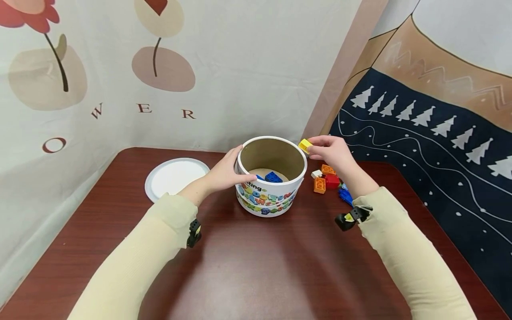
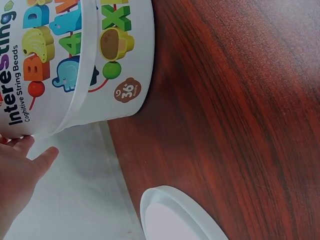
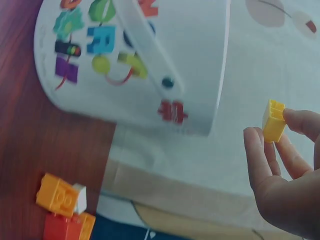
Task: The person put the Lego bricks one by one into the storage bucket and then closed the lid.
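Observation:
Thumb and fingertips of my right hand (image 1: 330,153) pinch a small yellow toy brick (image 1: 305,146) at the right rim of a round white bucket (image 1: 267,195). In the right wrist view the yellow brick (image 3: 273,121) is between thumb and fingers, apart from the bucket wall. My left hand (image 1: 224,173) holds the bucket at its left side, the thumb lying along the front rim. A blue brick (image 1: 274,177) lies inside on the bucket's floor, with another bit of blue beside it, partly hidden by the rim. Colourful letters and pictures cover the bucket's outside.
Right of the bucket lie orange bricks (image 1: 319,185), a red brick (image 1: 332,181), a white brick (image 1: 316,174) and blue pieces (image 1: 346,195). A white round lid (image 1: 176,175) rests on the brown table (image 1: 248,266) at left. Printed cloth (image 1: 256,80) hangs behind.

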`<state>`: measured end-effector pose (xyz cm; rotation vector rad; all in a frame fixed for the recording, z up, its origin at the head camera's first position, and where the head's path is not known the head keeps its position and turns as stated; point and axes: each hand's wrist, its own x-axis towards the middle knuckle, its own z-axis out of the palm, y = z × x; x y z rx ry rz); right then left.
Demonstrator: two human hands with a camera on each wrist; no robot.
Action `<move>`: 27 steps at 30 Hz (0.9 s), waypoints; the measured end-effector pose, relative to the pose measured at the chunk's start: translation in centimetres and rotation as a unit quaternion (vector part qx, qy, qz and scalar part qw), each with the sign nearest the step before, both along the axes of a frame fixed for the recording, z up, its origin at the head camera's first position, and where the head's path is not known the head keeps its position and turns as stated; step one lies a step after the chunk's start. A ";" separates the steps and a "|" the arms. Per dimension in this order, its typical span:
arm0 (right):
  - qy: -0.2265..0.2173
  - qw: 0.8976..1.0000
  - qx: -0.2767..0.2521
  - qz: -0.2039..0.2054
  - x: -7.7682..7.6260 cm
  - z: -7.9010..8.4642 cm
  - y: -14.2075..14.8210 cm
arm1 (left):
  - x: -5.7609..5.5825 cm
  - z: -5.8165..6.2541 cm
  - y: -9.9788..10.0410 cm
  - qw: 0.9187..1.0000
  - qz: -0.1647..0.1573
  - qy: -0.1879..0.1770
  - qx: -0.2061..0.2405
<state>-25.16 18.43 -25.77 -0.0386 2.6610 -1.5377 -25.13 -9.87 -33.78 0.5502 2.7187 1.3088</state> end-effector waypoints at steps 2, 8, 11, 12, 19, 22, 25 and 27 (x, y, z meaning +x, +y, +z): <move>0.000 1.000 -0.001 0.005 -0.2 -0.1 -0.7 | 0.0 0.0 0.0 1.000 -0.001 0.000 0.001; 0.005 1.000 0.001 0.027 -0.5 -0.5 -2.2 | -0.1 -0.1 0.1 1.000 -0.004 0.001 0.003; 0.006 0.999 -0.001 0.036 -0.7 -0.7 -2.7 | -0.1 -0.1 0.1 1.000 -0.003 0.000 0.003; 0.006 0.999 -0.004 0.039 -0.7 -0.8 -2.9 | -0.1 -0.1 0.1 1.000 -0.002 0.000 0.003; 0.006 0.999 -0.021 0.046 -0.7 -0.6 -3.4 | 0.0 0.0 0.0 1.000 -0.003 -0.002 0.002; 0.011 0.999 -0.018 0.047 -0.6 -0.4 -3.0 | 0.1 0.1 0.0 1.000 -0.004 -0.002 0.002; 0.016 0.999 -0.014 0.044 -0.4 -0.3 -2.0 | 0.1 0.1 0.0 1.000 -0.004 -0.001 0.003; 0.019 0.999 -0.012 0.039 -0.3 -0.2 -1.0 | 0.1 0.2 0.0 1.000 -0.003 -0.001 0.004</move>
